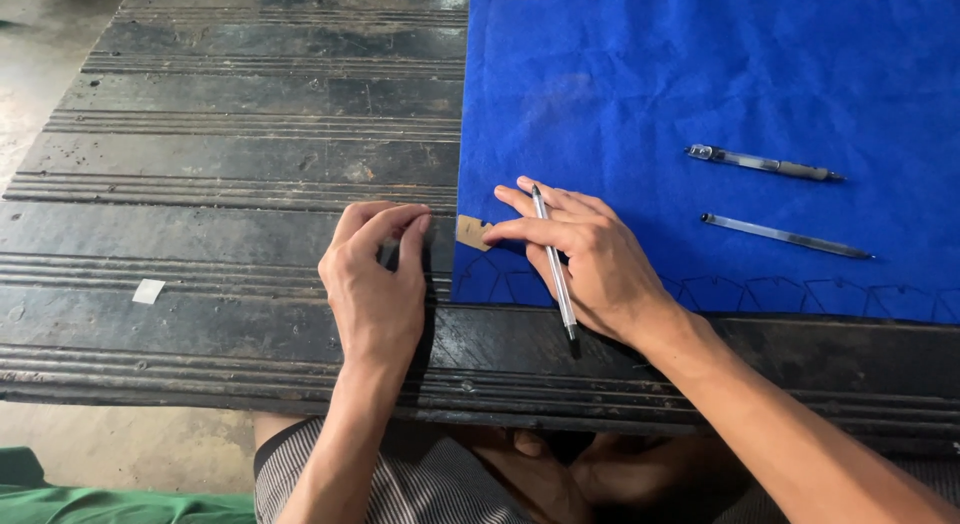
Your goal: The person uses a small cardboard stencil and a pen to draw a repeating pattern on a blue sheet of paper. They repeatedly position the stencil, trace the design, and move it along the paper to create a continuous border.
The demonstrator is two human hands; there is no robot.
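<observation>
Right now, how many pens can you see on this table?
3. One pen lies between the right hand's fingers; a clip pen and a thin clear pen lie apart on the blue cloth. None seems hidden.

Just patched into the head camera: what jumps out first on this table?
The bright blue fabric sheet covers the right half of the dark wooden table. At its left edge the right hand holds a pen and presses a small cardboard piece; the left hand rests beside it. Two more pens lie farther right.
</observation>
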